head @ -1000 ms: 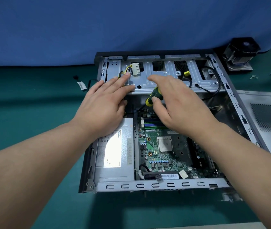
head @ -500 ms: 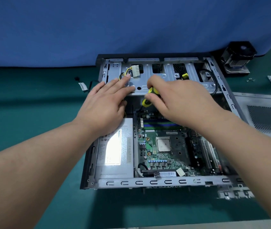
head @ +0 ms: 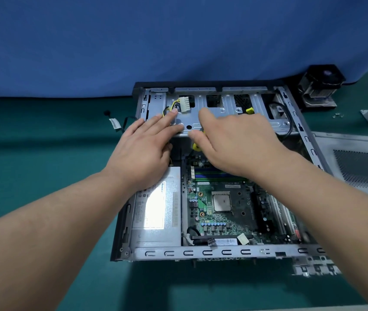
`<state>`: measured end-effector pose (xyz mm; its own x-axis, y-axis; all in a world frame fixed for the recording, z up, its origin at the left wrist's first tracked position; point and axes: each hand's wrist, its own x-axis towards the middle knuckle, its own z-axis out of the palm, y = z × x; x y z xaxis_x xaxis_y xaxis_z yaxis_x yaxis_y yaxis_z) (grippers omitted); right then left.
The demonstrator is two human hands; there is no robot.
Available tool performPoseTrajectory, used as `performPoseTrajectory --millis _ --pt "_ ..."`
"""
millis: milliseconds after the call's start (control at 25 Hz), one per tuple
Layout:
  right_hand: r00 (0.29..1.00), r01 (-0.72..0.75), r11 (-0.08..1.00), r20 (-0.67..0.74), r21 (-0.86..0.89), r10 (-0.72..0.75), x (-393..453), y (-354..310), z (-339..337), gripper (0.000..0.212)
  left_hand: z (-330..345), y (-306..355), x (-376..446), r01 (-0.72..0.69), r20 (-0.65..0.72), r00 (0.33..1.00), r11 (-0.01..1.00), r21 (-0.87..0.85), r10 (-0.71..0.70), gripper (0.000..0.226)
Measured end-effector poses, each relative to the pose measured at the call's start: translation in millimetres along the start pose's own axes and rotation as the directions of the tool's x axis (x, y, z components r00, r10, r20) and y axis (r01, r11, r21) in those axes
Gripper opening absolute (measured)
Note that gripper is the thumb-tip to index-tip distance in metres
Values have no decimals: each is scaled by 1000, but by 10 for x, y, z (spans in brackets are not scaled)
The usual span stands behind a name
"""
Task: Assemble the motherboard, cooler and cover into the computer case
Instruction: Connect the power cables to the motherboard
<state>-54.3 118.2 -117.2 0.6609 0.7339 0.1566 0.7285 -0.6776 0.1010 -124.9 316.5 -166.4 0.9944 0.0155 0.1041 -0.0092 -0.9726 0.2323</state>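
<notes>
The left grip (head: 143, 151) lies flat with straight fingers, its fingertips (head: 175, 129) pressing the metal drive bay plate (head: 221, 113) of the open computer case (head: 201, 252). Just right of it, the right grip (head: 236, 142) curls around a yellow-handled screwdriver (head: 197, 146), mostly hidden under the palm. Below both grips the motherboard (head: 221, 212) sits inside the case, beside the silver power supply (head: 158, 212). Far right of the right grip, the cooler (head: 320, 86) stands on the green bench (head: 43, 164), with the cover (head: 358, 164) nearer.
</notes>
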Motion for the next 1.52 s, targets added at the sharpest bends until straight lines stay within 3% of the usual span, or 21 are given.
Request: performPoseTrajectory --millis 120,200,320,520,720,840,960,1040,1120,1240,1320,1400,1520 --pt "996 71 989 41 133 -77 -10 36 -3 23 2 -4 2 2 1 1000 1000 5 -2 54" --pt "995 95 993 36 66 -97 -19 60 21 21 5 -6 3 5 1 1000 1000 9 -5 55" --pt "997 -79 995 18 -54 80 17 115 2 33 3 -3 1 4 4 1000 1000 17 -4 55" --pt "988 32 983 145 181 -59 -5 130 -52 21 1 11 1 7 4 1000 1000 23 -7 55" --pt "999 -6 995 -33 -104 3 43 -13 5 42 0 15 -2 9 2 1000 1000 19 -9 55" --pt "1000 4 1000 -14 29 -3 80 -14 67 40 5 12 -1 3 -1 1000 1000 20 -3 55" --pt "989 145 978 7 152 -148 125 75 27 33 13 8 4 1 -1 1000 1000 27 -1 55" --pt "985 171 985 -29 29 -170 121 70 24 36 17 -5 6 5 -7 1000 1000 27 -4 54" --pt "992 90 993 -78 -81 -97 92 26 46 43 23 -3 4 4 -6 1000 1000 24 -4 55" --pt "995 56 998 -77 -32 -58 78 18 40 34 28 -5 4 -2 -5 1000 1000 24 2 55" --pt "989 145 988 -25 45 -144 81 80 13 27 26 -13 5 -2 -2 1000 1000 30 2 56" --pt "978 205 979 -47 -2 -205 86 106 -13 22 26 -14 4 -2 -1 1000 999 38 2 57" --pt "988 67 979 -125 -193 -93 83 33 25 39 26 -2 2 -3 -1 1000 999 39 3 57"
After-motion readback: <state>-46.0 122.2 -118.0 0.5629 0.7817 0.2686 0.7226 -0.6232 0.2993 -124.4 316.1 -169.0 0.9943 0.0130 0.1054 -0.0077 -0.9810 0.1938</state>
